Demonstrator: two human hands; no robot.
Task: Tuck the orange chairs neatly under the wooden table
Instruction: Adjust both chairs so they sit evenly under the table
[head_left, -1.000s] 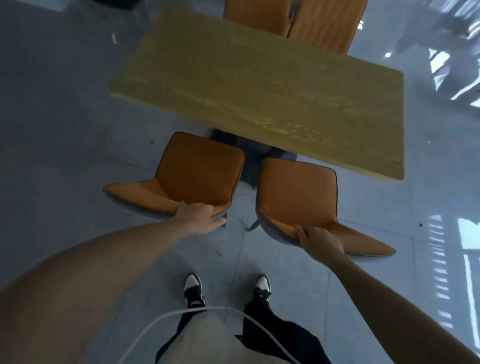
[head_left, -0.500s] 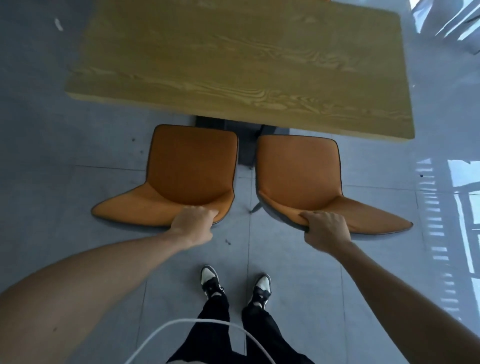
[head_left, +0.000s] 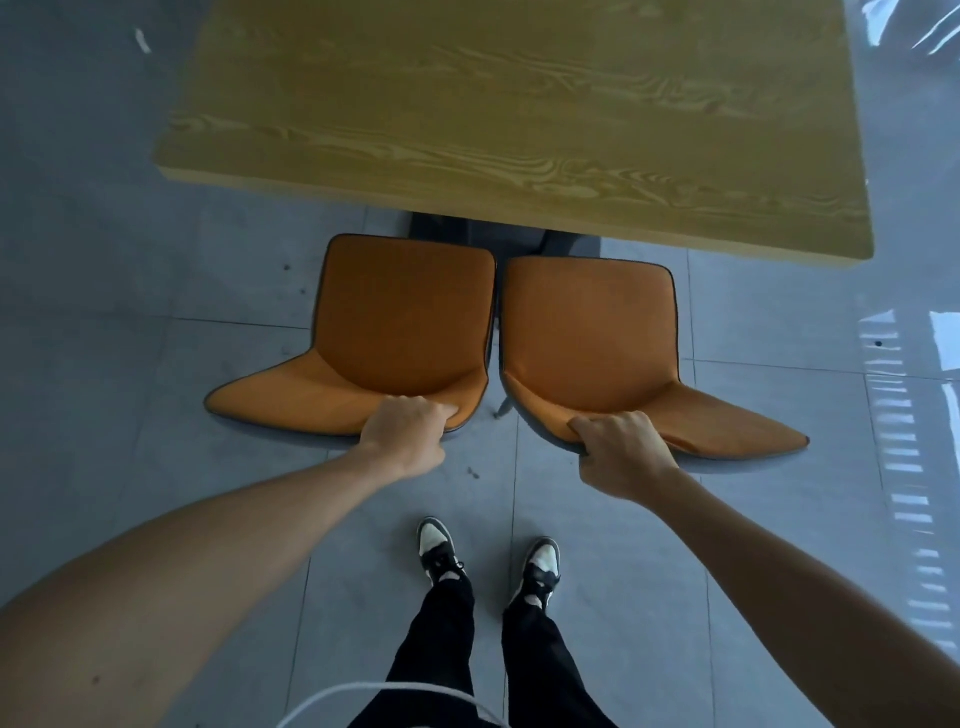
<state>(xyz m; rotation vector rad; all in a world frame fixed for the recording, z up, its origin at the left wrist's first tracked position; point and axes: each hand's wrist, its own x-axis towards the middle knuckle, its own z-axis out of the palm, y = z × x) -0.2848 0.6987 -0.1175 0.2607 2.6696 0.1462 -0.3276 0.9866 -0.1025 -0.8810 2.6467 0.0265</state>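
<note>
A thin white cable (head_left: 395, 693) loops across the bottom edge of the view, just in front of the person's black trousers (head_left: 447, 639). Below them, 2 black-and-white sneakers (head_left: 439, 548) stand on the grey tiled floor (head_left: 649, 561); no brand mark or writing can be read on them or anywhere else.

Both bare forearms reach forward and slightly inward. The left hand (head_left: 408, 434) is curled over the top edge of the left chair's (head_left: 400, 332) backrest, knuckles up, gripping it. The right hand (head_left: 621, 449) grips the backrest edge of the right chair (head_left: 592, 338) the same way, thumb towards the middle.

The 2 orange chairs sit side by side, their inner edges almost touching, seats pointing at the wooden table (head_left: 519, 114). Their front edges lie just short of the table's near edge, so the seats are not yet under it. A dark table base (head_left: 467, 231) shows between the seat fronts and the tabletop.

Compared with 0.5 s ago, the gap between the chairs has closed and they look more parallel, while both hands keep the same grip.
</note>
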